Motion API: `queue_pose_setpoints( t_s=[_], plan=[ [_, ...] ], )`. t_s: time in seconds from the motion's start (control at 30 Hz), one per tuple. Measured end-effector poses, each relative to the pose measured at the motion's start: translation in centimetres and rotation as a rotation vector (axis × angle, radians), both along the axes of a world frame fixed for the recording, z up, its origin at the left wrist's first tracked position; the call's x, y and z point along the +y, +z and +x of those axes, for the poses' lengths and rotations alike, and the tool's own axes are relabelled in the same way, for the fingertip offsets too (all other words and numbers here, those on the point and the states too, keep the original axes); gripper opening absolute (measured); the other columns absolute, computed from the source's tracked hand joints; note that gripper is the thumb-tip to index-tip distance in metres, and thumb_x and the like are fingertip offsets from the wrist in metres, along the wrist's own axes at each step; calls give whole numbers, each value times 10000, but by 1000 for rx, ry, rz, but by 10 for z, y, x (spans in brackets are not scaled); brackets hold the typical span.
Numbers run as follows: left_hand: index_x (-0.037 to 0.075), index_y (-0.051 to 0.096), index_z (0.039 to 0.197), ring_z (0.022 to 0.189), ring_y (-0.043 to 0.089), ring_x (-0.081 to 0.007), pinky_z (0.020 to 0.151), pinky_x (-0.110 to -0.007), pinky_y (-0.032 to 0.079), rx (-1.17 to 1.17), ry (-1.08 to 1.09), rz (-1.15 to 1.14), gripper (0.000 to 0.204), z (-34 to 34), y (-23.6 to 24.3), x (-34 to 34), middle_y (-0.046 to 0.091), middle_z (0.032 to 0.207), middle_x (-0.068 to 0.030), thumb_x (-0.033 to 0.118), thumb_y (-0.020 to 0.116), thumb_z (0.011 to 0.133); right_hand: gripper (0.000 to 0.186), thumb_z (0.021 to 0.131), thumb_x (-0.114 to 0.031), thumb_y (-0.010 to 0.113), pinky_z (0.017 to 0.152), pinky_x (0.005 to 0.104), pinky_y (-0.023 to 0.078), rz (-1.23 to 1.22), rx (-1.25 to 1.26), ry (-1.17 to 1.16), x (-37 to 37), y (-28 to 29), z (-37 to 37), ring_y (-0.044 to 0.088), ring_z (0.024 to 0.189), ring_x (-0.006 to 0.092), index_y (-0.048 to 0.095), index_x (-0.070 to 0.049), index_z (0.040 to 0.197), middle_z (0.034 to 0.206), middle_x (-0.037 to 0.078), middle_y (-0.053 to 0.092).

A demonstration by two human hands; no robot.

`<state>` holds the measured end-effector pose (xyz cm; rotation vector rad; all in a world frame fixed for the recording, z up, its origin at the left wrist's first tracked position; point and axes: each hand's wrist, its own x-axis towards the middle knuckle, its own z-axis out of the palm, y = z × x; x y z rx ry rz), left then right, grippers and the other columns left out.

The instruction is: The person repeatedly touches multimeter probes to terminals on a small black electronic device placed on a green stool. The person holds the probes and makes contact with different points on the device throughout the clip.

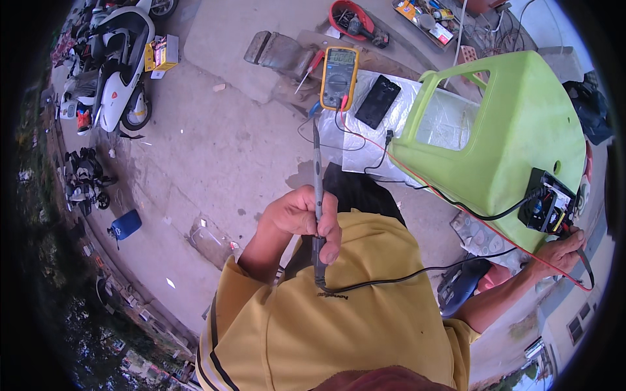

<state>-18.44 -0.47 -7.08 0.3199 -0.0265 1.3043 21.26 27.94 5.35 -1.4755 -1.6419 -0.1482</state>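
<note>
My left hand [301, 214] is closed around a slim grey pen-shaped tool [318, 176], held upright in front of my chest. Its pointed tip is up, and a black cord [404, 276] leaves its lower end and runs right. At the far right, my right hand [559, 253] grips a test probe [587, 262] against an opened black electronics box [548, 202], whose inner parts show. The probe's tip is hidden. A red lead [482, 225] runs from that probe to a yellow multimeter [339, 78]. The box rests on an upturned light-green plastic stool [515, 117].
Beside the multimeter, a black phone [378, 101] lies on silvery sheeting [358, 153]. A red-handled screwdriver [310, 70] lies near a metal block [277, 55]. Behind are a red bowl [352, 21] and a tray [427, 23] of small items. A white scooter [120, 85] stands left.
</note>
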Motion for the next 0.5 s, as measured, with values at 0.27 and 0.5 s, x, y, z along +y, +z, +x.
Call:
queue_pose_setpoints(
  t_s=[0.27, 0.5],
  plan=[
    [2, 507, 1037, 873, 692, -372, 686, -442, 585, 182, -5, -353, 244, -17, -35, 12, 671, 960, -270, 229, 590, 1003, 370, 1044, -314, 526, 572, 247, 447, -1, 91, -61, 1, -1, 8, 559, 663, 127, 632, 17, 918, 789, 62, 612],
    [69, 517, 1161, 1121, 656, -299, 921, -467, 600, 487, 906, -622, 218, -14, -35, 58, 636, 1206, -193, 237, 547, 1025, 365, 1038, -296, 544, 585, 248, 476, 31, 205, -57, 3, -6, 6, 574, 677, 131, 639, 44, 943, 817, 76, 620]
  ],
)
